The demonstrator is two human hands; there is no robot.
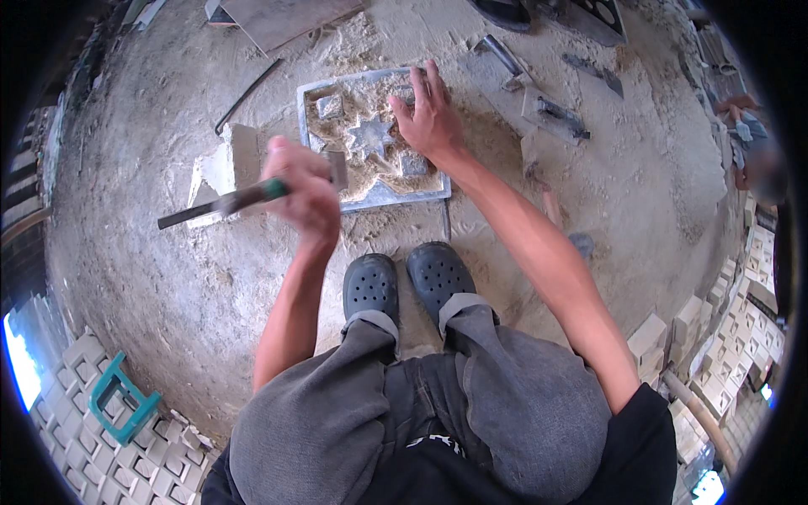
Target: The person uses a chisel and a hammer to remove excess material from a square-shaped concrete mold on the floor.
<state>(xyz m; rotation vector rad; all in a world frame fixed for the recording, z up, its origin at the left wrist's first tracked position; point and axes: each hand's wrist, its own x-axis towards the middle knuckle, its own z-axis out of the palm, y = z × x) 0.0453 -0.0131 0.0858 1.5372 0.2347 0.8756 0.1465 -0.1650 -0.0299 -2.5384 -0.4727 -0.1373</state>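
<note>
Stone tile (373,139), a square grey slab with a raised star at its centre and small square blocks toward its corners, lies flat on the dusty floor (151,252) just ahead of the person's dark perforated clogs (404,286). Pale grit and chippings fill the recesses around the star, so the relief reads only partly clean. The right hand (431,114) rests spread and flat on the tile's far right part, fingers extended, gripping nothing, and seems to steady the slab or brush at the debris. The left hand (305,192) is closed round a chisel (220,204) with a green band on its shaft, held raised above the tile's near left corner, its dark blade pointing off to the left. By my judgement the carving is in a pause between cuts; the next stroke would call for bringing the blade tip back down into a recess at a shallow angle. A pale stone block (225,168) sits just beside the tile's left edge, and trowels (555,114) lie well apart beyond the right edge.
</note>
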